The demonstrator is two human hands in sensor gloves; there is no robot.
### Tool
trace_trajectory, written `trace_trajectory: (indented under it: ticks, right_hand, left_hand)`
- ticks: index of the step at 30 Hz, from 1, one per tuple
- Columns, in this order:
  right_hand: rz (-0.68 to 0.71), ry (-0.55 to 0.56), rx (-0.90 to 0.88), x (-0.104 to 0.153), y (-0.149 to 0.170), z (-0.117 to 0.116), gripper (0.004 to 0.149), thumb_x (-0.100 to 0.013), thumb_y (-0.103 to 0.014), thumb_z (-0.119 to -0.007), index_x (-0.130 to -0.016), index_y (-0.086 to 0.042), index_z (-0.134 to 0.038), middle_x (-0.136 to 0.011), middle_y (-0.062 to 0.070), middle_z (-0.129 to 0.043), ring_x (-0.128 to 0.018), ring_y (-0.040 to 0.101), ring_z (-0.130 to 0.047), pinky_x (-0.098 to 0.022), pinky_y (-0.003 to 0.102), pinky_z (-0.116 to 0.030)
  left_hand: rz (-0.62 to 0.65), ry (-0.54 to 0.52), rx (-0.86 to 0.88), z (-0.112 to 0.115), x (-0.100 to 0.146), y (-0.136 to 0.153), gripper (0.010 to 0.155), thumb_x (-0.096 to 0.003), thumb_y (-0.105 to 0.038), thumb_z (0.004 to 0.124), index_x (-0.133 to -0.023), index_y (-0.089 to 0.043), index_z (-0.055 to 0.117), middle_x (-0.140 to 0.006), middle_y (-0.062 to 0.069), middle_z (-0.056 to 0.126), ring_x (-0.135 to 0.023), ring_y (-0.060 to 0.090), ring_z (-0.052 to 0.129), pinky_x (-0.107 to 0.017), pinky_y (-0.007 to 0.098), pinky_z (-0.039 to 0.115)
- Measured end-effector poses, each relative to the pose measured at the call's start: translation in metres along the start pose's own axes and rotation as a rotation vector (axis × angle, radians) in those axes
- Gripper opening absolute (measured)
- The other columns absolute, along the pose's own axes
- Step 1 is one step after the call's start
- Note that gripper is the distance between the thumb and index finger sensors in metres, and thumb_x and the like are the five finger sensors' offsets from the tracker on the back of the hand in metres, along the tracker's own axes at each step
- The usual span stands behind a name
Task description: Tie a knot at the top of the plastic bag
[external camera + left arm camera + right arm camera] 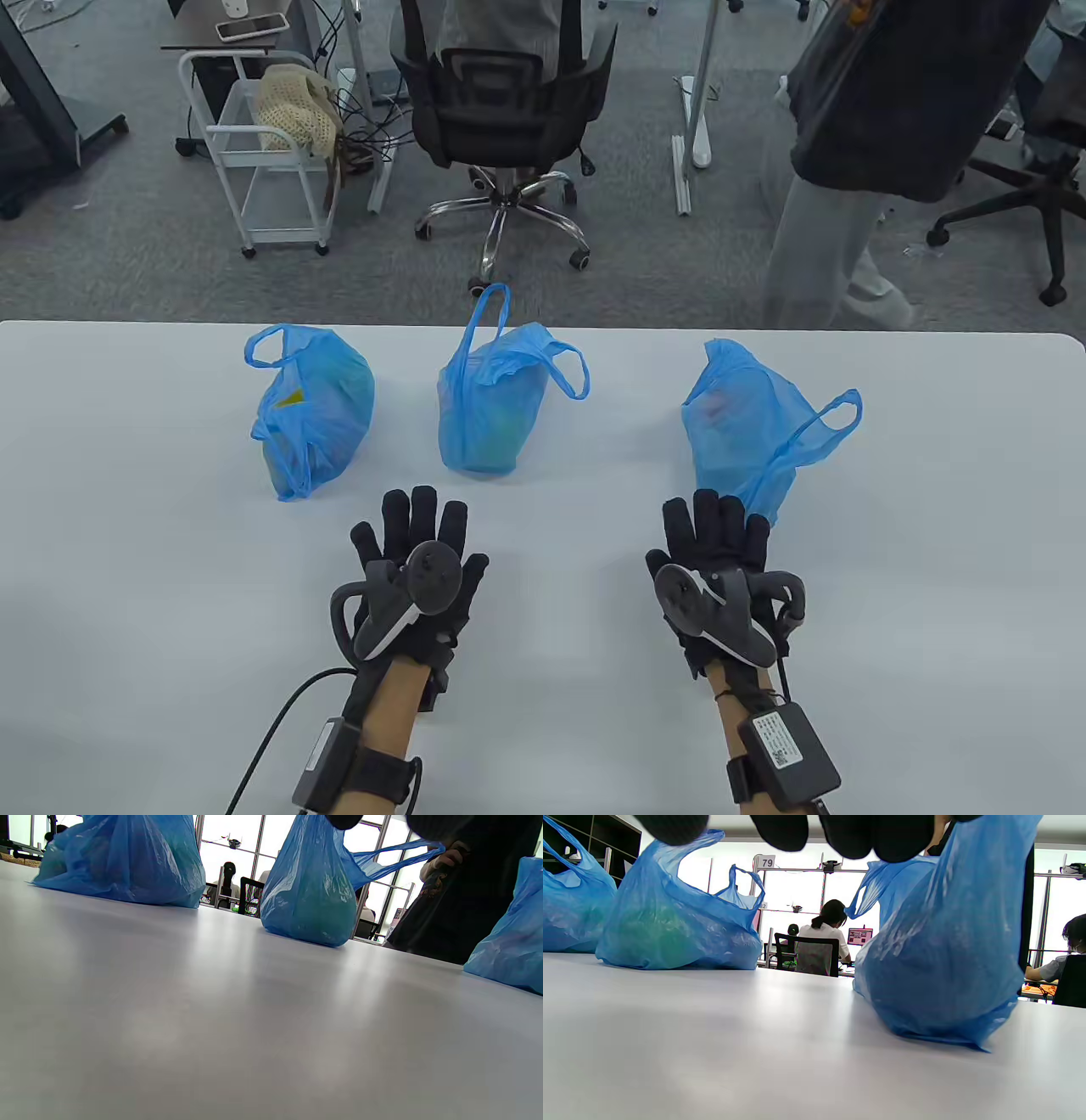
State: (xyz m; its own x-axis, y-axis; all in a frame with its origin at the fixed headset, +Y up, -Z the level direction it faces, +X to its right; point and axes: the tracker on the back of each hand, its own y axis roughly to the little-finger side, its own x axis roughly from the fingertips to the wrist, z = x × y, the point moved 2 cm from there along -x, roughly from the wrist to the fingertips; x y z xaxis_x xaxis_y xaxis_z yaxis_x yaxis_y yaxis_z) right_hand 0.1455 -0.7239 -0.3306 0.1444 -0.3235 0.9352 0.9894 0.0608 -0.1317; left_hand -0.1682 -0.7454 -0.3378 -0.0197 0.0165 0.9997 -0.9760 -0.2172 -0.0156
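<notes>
Three filled blue plastic bags stand in a row on the white table, all with loose, untied handles: a left bag, a middle bag and a right bag. My left hand lies flat, fingers straight, just in front of the middle bag, holding nothing. My right hand lies flat too, its fingertips close to the right bag's near side. The left wrist view shows the left bag and the middle bag from table height.
Beyond the table's far edge stand an office chair, a white cart and a person in dark clothes at the right. Cables run from both wrists toward the near edge.
</notes>
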Motion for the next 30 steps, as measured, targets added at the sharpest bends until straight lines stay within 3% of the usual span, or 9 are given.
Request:
trace_trajectory:
  ticks: [21,27,30]
  right_hand:
    - [0.035,0.023,0.045,-0.002,-0.01,0.004,0.067,-0.049,-0.052,-0.066,-0.104,-0.016,-0.051,-0.105,0.024,-0.054,-0.096,0.052,-0.056,-0.063,0.069,-0.045]
    - [-0.01,0.088,-0.012,0.0,-0.002,0.011,0.069,-0.049,-0.051,-0.067,-0.104,-0.014,-0.049,-0.105,0.024,-0.051,-0.096,0.053,-0.053,-0.063,0.069,-0.044]
    - [-0.019,0.192,-0.027,0.002,0.006,0.017,0.07,-0.049,-0.05,-0.069,-0.103,-0.012,-0.047,-0.104,0.024,-0.052,-0.095,0.053,-0.053,-0.062,0.068,-0.044]
  left_hand:
    - [-0.012,0.022,0.006,0.007,-0.007,0.002,0.066,-0.0524,-0.066,0.048,-0.112,-0.045,0.027,-0.124,-0.007,0.007,-0.113,0.029,0.001,-0.073,0.066,0.008]
    - [0.003,0.012,0.002,0.006,-0.004,-0.002,0.066,-0.0524,-0.066,0.048,-0.112,-0.044,0.027,-0.124,-0.007,0.007,-0.113,0.029,0.001,-0.073,0.066,0.008]
    - [-0.004,0.02,0.005,0.007,-0.006,0.0,0.066,-0.0525,-0.066,0.048,-0.112,-0.044,0.027,-0.124,-0.007,0.006,-0.113,0.029,0.001,-0.073,0.066,0.007]
